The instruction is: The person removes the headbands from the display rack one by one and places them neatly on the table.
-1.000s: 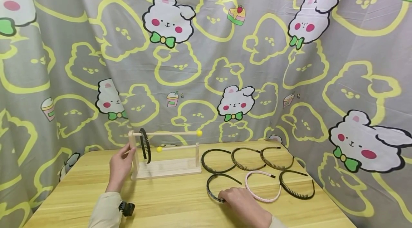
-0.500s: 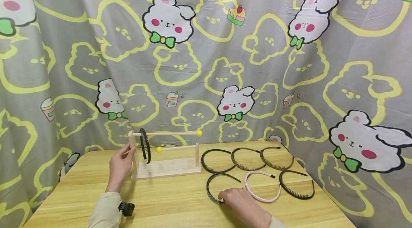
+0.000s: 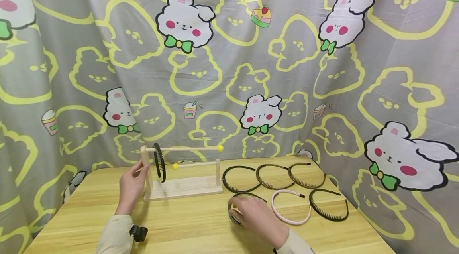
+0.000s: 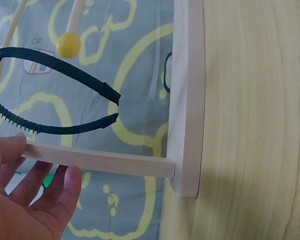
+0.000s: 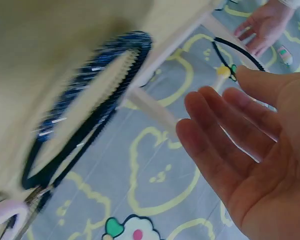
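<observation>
In the head view my left hand [image 3: 132, 190] holds the left upright of a light wooden headband rack [image 3: 186, 187]. The left wrist view shows my thumb on one side of that post [image 4: 105, 159] and my fingers on the other. A black toothed headband [image 3: 160, 162] hangs from the rack's upper rod, near the post. My right hand [image 3: 259, 216] is over a dark blue, shiny headband [image 5: 75, 90] lying on the table, partly covering it in the head view. In the right wrist view, that hand's fingers are loosely extended, apart from the headband, holding nothing.
To the right lie a pink headband [image 3: 287, 220], black headbands [image 3: 324, 215] and brownish ones [image 3: 267, 183] on the wooden table [image 3: 193, 226]. The rack's rods end in yellow balls [image 3: 220, 148]. A patterned curtain [image 3: 229, 58] hangs behind the table.
My right hand has come away from the dark blue headband's near end and moved left over it. The left hand keeps its hold on the rack. The head view has shifted slightly.
</observation>
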`<state>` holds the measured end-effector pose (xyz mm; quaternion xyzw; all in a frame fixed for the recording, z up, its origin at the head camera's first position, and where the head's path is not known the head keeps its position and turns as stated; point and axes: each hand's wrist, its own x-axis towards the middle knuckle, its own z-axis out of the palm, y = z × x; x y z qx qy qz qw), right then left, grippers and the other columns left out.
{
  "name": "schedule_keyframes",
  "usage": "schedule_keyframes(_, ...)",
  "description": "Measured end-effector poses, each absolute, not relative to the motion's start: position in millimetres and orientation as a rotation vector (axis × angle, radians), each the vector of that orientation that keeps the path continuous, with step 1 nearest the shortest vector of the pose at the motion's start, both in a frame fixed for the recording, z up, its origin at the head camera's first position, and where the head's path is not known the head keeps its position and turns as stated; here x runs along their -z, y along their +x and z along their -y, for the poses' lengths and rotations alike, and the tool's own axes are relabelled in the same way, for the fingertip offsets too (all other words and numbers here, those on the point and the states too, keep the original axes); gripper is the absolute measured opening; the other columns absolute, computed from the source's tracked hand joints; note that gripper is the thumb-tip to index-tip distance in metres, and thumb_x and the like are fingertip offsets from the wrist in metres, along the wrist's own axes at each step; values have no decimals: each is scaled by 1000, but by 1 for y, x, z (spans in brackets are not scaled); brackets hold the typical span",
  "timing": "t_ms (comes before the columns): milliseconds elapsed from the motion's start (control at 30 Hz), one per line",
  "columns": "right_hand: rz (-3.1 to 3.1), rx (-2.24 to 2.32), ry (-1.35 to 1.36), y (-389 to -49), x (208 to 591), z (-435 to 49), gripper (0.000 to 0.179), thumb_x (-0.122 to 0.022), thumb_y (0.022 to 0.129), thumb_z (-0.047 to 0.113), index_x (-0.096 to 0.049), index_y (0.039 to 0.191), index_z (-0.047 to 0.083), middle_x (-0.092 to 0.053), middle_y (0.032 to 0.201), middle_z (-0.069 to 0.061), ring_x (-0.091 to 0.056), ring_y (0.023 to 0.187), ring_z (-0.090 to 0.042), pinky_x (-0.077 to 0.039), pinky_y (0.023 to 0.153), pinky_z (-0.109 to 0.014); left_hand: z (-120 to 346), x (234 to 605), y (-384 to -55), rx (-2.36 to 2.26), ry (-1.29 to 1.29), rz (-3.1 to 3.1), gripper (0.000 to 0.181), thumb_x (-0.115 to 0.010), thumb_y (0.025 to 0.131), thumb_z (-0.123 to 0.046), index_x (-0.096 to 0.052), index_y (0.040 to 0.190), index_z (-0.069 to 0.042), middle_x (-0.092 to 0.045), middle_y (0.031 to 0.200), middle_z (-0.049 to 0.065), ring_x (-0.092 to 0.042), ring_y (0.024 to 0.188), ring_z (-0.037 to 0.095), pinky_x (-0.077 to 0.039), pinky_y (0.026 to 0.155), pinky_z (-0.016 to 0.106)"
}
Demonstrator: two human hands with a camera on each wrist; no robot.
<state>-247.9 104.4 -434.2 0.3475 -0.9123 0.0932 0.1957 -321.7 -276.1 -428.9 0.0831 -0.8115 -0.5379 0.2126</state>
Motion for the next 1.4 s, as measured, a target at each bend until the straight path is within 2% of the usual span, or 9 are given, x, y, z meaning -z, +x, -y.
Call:
schedule_keyframes(233, 2577, -592, 956, -263, 399, -67, 39, -48, 101, 45, -62, 124, 17, -73, 104, 3, -66, 82, 0, -53, 68, -17, 276, 430, -322, 1464, 237, 2271, 56, -50, 100, -46, -44, 147, -16, -50, 146, 10, -56, 124, 36, -48, 99, 49)
schedule_keyframes(433, 2511, -891, 857, -284, 384, -25, 42, -51, 100, 44, -56, 132, 16, -72, 106, 0, -67, 86, -3, -55, 75, -19, 275, 429, -323, 1485, 231, 2273, 56, -50, 100, -45, -42, 148, -17, -49, 147, 11, -54, 125, 37, -46, 100, 51)
schedule_keyframes(600, 2432, -1093, 795, -305, 384, 8, 41, -56, 99, 40, -55, 134, 18, -71, 104, 2, -67, 86, -3, -54, 74, -18, 273, 429, -323, 1475, 228, 2284, 57, -50, 99, -46, -43, 148, -17, -49, 146, 11, -55, 124, 35, -47, 99, 48)
schedule_keyframes(733, 2401, -1247, 783, -317, 387, 35, 46, -61, 96, 39, -53, 136, 18, -72, 104, 3, -67, 86, -2, -53, 72, -15, 274, 431, -321, 1459, 258, 2286, 56, -50, 99, -47, -44, 148, -19, -51, 145, 10, -57, 122, 32, -52, 88, 27)
schedule_keyframes(833, 2392, -1312, 774, -322, 387, 53, 50, -61, 96, 40, -51, 139, 18, -72, 106, 4, -66, 85, -1, -52, 70, -14, 274, 432, -320, 1449, 263, 2287, 56, -49, 99, -47, -43, 148, -19, -51, 145, 10, -57, 122, 31, -46, 75, 8)
schedule_keyframes(933, 2384, -1308, 763, -325, 384, 67, 51, -59, 97, 41, -47, 141, 19, -71, 108, 4, -65, 85, 0, -53, 72, -16, 274, 431, -321, 1454, 246, 2280, 57, -49, 99, -47, -43, 148, -18, -50, 146, 11, -56, 123, 33, -39, 68, 1)
schedule_keyframes(1033, 2389, -1315, 751, -326, 382, 79, 49, -55, 99, 42, -44, 143, 23, -70, 110, 4, -65, 87, 0, -53, 75, -18, 274, 430, -321, 1439, 249, 2276, 57, -50, 99, -47, -44, 147, -17, -51, 145, 11, -57, 121, 32, -38, 68, 0)
schedule_keyframes(1233, 2395, -1363, 725, -328, 382, 92, 47, -56, 99, 40, -43, 142, 27, -69, 113, 3, -64, 90, 0, -53, 79, -21, 273, 429, -321, 1416, 263, 2284, 54, -52, 99, -45, -47, 146, -19, -54, 142, 11, -62, 107, 13, -41, 69, 2)
schedule_keyframes(1400, 2415, -1359, 713, -331, 383, 100, 48, -61, 97, 38, -45, 141, 28, -69, 117, -2, -65, 90, 1, -53, 78, -20, 272, 429, -320, 1428, 254, 2289, 55, -50, 99, -46, -44, 147, -19, -52, 144, 11, -58, 119, 28, -39, 68, 2)
